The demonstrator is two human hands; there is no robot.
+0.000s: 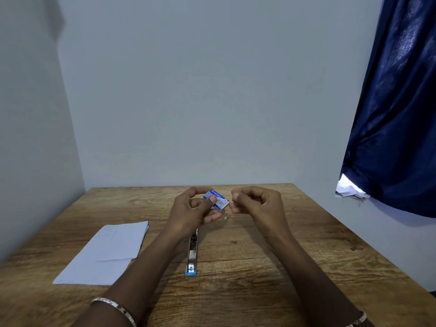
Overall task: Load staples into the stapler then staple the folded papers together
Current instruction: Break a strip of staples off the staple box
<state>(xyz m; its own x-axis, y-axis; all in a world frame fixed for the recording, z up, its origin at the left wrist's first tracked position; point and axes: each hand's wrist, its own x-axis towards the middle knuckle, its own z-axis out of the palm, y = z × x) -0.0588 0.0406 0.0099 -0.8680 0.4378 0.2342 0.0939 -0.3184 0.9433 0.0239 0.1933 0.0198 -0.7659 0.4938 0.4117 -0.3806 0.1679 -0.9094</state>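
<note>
A small blue and white staple box [216,200] is held above the wooden tabletop [295,244] in the grip of the left hand [194,212], with the thumb pressed on its upper face and the fingers curled beneath it. The box is tilted, its open end turned toward the right hand [257,201], which is raised just beside it. The right hand's thumb and forefinger are pinched together close to that end; whether anything is caught between them cannot be told, as it would be too small to make out. A tiny pale scrap [225,218] is seen on the tabletop just below the box. The stapler [192,252] is laid opened out flat on the tabletop, below and between the two forearms, its metal channel exposed and its blue end pointed toward the person; its far end is hidden by the left hand. The folded papers [106,253] are stacked to the left of the stapler, well apart from it, partly covered at their near corner by the left forearm. A bangle [115,306] is worn on the left wrist. A dark blue curtain [398,114] is hung at the right.
</note>
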